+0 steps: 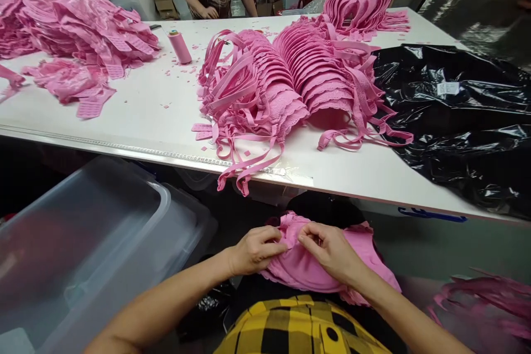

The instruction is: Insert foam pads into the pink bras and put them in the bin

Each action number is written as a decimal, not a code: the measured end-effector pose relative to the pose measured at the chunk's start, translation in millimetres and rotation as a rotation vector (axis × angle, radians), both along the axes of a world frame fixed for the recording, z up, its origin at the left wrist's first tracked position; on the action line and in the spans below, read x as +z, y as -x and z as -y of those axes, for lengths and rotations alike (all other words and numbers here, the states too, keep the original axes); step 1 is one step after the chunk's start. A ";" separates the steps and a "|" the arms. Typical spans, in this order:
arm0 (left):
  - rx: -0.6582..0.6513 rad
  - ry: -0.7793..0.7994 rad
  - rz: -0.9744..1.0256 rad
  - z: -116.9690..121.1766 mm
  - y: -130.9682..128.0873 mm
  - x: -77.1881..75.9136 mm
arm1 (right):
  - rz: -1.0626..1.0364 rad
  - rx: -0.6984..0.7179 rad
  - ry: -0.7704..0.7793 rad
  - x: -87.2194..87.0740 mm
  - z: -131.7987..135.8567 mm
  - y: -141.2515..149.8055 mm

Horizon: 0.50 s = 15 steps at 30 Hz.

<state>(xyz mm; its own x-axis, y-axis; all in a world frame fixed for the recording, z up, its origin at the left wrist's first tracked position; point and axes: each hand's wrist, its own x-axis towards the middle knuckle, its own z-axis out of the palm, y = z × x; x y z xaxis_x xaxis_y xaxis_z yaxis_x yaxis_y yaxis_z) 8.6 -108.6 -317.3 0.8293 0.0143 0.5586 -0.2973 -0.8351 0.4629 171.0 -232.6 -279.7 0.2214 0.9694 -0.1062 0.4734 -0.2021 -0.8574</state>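
the white table (153,105) carries everything else. a translucent bin (164,199) sits below its left side, reddish and blurry within, contents unclear. black plastic (468,116) covers the table's right end beside nested pink bras (286,74). the pink garment (307,271) lies on the lap, smooth, curved and lacy-edged; left hand (253,251) and right hand (329,249) each have a pinching grip on its fabric.

Beyond your fingers (299,239), the edge of the desk (157,116) blocks the way forward; left of them, the plastic bin (108,238) crowds low passage, leaving open air above its hollow.
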 end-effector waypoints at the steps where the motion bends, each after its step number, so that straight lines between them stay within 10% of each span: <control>1: -0.008 0.006 0.008 -1.1 0.6 0.5 | 0.038 0.025 -0.030 0.5 1.1 -3.9; 15: -0.017 -0.080 0.007 -4.6 -2.9 10.6 | 0.100 0.533 -0.095 5.2 -30.2 -30.5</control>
<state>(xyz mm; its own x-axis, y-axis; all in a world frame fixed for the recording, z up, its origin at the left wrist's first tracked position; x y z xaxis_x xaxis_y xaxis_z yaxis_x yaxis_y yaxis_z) 11.5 -104.0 -306.7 0.8249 -0.0440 0.5636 -0.3146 -0.8641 0.3929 201.4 -202.4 -274.5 -0.2979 0.9545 -0.0162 0.5690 0.1640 -0.8058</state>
